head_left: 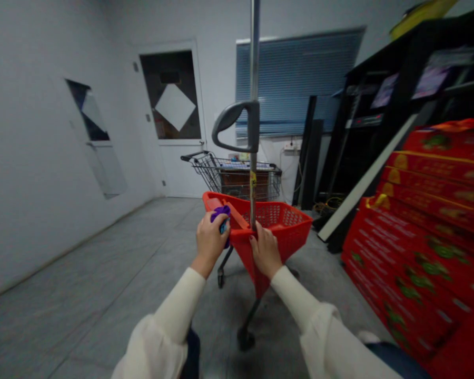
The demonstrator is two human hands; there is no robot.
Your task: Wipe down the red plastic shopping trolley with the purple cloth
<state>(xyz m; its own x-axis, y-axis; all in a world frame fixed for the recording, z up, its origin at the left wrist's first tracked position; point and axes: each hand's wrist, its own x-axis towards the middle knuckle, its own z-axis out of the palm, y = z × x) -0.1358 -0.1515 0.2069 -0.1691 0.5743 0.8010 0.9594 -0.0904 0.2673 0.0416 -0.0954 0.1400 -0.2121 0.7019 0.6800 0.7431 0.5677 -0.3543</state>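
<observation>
A red plastic shopping cart (296, 227) stands in front of me, its pierced basket resting on a wheeled frame. From the basket's near edge rises a tall metal pole (254, 68) with a grey loop handle (217, 126). My left hand (210, 238) is closed around a bunched purple cloth (221, 210) and presses it against the rim, left of the pole. Something small and blue shows between those fingers. My right hand (267, 249) grips the rim just at the foot of the pole, thumb on the near side; its fingertips are partly hidden.
Behind stands a black wire cart (205, 166) holding a brown box (245, 181). Stacked red cartons (411, 252) line the right side, with a leaning white board (367, 179) and black shelving (403, 68) beyond. A white door (181, 168) is at the back left.
</observation>
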